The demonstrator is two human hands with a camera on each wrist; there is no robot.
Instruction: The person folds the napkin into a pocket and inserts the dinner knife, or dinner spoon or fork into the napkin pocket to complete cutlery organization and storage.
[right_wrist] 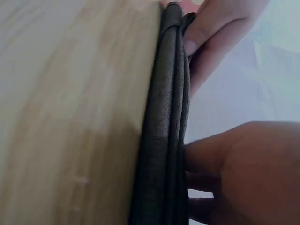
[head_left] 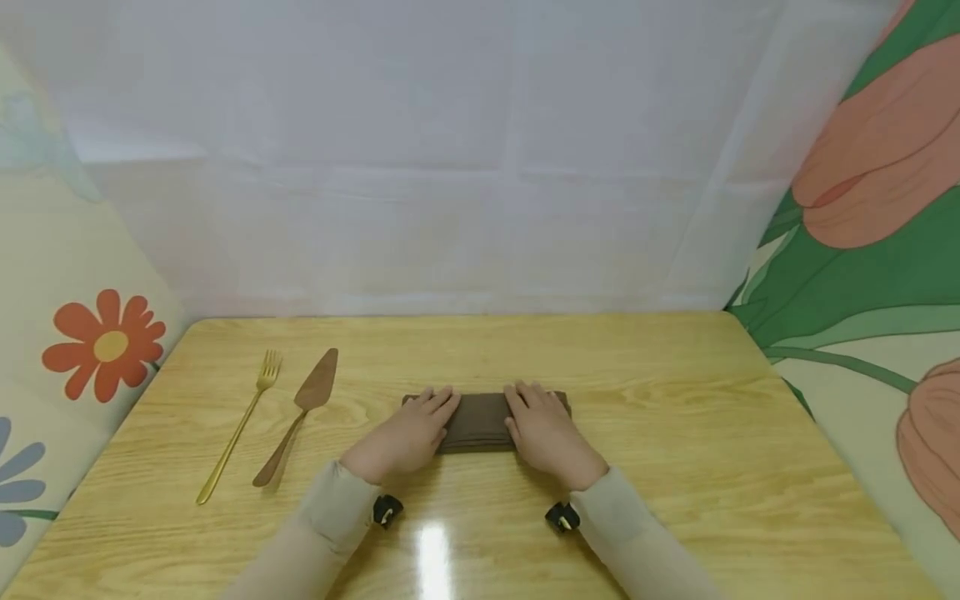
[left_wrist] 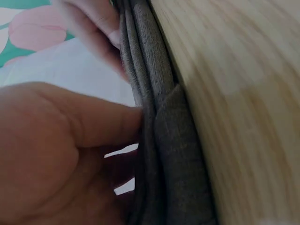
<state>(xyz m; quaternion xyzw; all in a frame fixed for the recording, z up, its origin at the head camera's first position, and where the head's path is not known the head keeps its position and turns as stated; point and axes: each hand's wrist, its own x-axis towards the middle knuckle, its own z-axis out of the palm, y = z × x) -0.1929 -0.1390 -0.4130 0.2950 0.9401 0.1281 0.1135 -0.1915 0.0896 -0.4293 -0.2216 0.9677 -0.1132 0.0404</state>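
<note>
A dark brown folded cloth [head_left: 480,421] lies flat on the wooden table in the head view, long side facing me. My left hand [head_left: 411,432] rests on its left part and my right hand [head_left: 546,429] on its right part, fingers stretched forward over the top. In the left wrist view the stacked layers of the cloth [left_wrist: 161,93] show edge-on, with the left thumb [left_wrist: 110,122] touching the top layer. From the other side, the right wrist view shows the right thumb [right_wrist: 206,152] against the upper layer of the cloth [right_wrist: 164,108].
To the left of the cloth lie a gold fork [head_left: 238,429] and a copper-coloured cake server [head_left: 303,408], both slanting away from me. A white sheet [head_left: 480,167] hangs behind the far edge of the wooden table [head_left: 675,400]. Flower-patterned coverings flank both sides.
</note>
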